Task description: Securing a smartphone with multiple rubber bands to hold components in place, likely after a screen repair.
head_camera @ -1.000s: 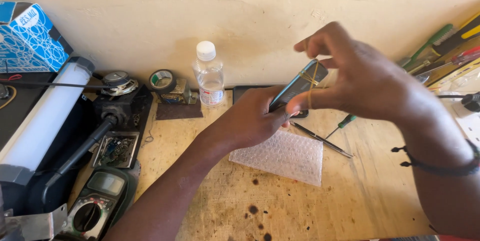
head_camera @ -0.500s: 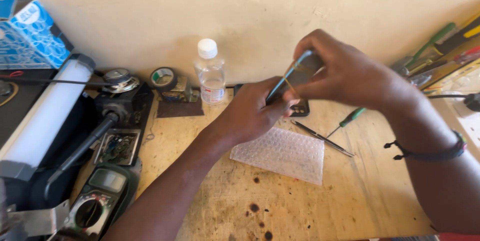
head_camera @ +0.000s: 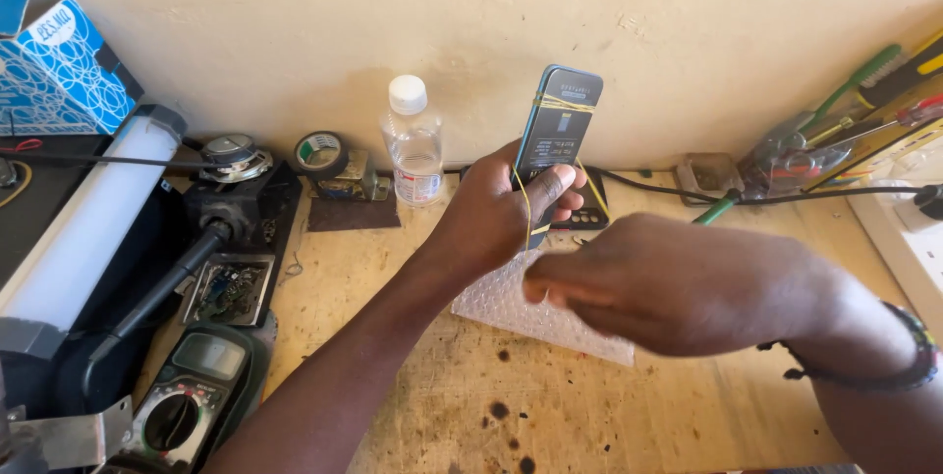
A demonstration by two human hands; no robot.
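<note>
Wooden bench point(head_camera: 629, 435) with dark stains runs along a beige wall. At its middle the left hand point(head_camera: 496, 214) is closed around a dark phone point(head_camera: 558, 130) bound with yellow rubber bands point(head_camera: 562, 104), holding it upright. At 4 o'clock from it, the right hand point(head_camera: 678, 287) hovers above a bubble wrap piece point(head_camera: 511, 307), fingers curled loosely, holding nothing visible.

Right hand point(head_camera: 678, 282) let go of the phone point(head_camera: 556, 140), dropped lower; left hand point(head_camera: 501, 209) stood the phone upright, alone, yellow band point(head_camera: 562, 104) wrapped round it.
</note>
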